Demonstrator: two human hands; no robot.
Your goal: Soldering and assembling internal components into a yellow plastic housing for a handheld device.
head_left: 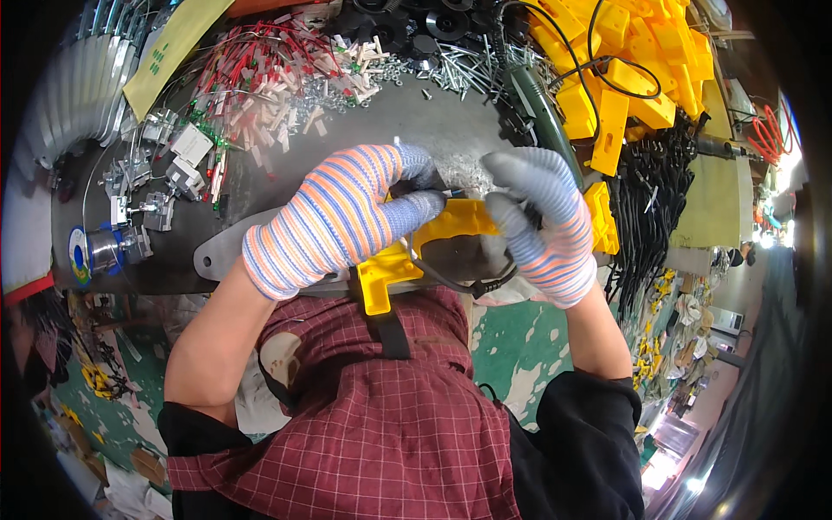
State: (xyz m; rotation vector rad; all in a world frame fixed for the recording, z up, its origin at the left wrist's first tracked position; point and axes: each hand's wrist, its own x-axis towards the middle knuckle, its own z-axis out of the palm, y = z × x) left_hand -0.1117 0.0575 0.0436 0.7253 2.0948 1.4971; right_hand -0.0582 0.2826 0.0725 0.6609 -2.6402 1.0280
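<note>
Both my hands wear striped knit gloves with grey-blue fingertips. My left hand [347, 212] is closed in a pinch over a yellow plastic housing [381, 270] at the table's near edge. A small thin tip [452, 192] shows at its fingertips; what it belongs to I cannot make out. My right hand [548, 221] hovers beside the housing's right end, thumb and fingers apart, slightly blurred, with nothing visible between them. A dark cord [451, 282] curves along the housing's near side. Under my left wrist lies a flat grey plate [224, 253] with a hole near its end.
Red wired parts [260, 78], screws [468, 69] and black round parts [446, 24] lie at the back. Yellow housings [637, 78], a dark green tool [539, 108] and black cords [654, 195] are on the right. Metal parts [156, 208] and a solder spool [95, 251] stand left.
</note>
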